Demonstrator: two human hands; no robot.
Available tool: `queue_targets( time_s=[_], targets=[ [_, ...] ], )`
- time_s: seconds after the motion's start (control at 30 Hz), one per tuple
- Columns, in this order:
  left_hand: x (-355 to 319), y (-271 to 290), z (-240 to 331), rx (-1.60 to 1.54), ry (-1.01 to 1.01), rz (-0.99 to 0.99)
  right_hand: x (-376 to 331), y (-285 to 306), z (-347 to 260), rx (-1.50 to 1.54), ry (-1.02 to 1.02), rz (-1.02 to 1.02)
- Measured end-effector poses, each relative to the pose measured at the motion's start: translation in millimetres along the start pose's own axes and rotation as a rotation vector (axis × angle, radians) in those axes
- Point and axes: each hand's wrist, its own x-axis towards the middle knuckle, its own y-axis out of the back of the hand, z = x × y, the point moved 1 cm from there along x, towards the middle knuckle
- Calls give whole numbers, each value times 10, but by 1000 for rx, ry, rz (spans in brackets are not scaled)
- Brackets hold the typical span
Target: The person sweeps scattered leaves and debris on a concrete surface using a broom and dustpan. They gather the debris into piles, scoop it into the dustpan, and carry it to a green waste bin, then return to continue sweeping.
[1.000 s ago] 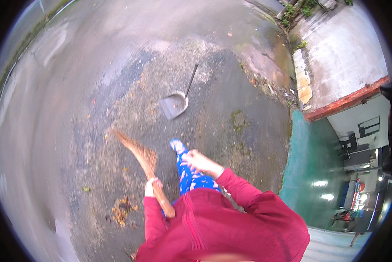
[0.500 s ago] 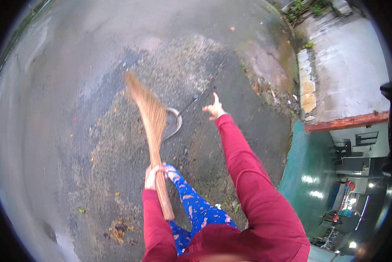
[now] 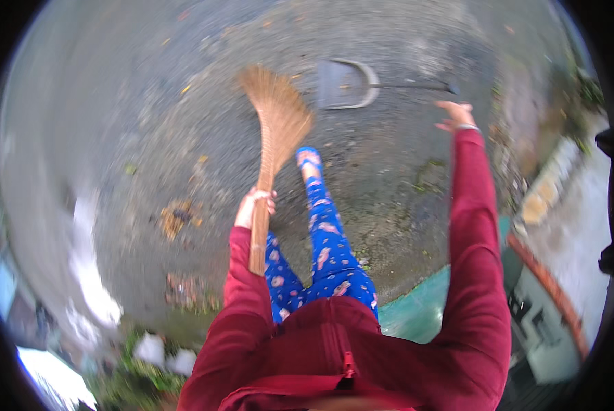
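My left hand (image 3: 253, 207) grips the handle of a straw broom (image 3: 277, 130), whose fanned bristles point forward over the wet gravelly ground. My right hand (image 3: 455, 114) is stretched out ahead with fingers apart, just below the dark handle end of a grey dustpan (image 3: 347, 84) lying flat on the ground. The hand is close to the handle but I cannot tell if it touches. Both arms are in dark red sleeves. My leg in blue patterned trousers (image 3: 324, 233) steps forward between the broom and the right arm.
A small heap of orange-brown leaves (image 3: 176, 216) lies on the ground to the left, with more litter (image 3: 184, 288) nearer me. A green painted floor edge (image 3: 416, 312) and a low wall (image 3: 546, 205) stand to the right. Plants and pale objects (image 3: 158, 351) sit at lower left.
I have walked toward the dustpan, which is now close ahead. My right arm has reached out further to its handle. The broom has swung forward, still in my left hand.
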Motion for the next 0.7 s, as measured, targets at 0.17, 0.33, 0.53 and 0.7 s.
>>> queue_targets(
  time_s=[0.17, 0.33, 0.53, 0.7],
  targets=[
    [-1038, 708, -489, 54, -108, 289, 447, -130, -107, -294, 415, -356],
    [-1711, 337, -458, 79, -130, 381, 244, -414, -184, -256, 595, -344],
    [-1027, -373, -201, 174, -106, -91, -349, 315, 91, 287, 803, -202],
    [199, -1262, -96, 487, -178, -239, -670, 1511, 138, 446, 716, -154]
  ],
)
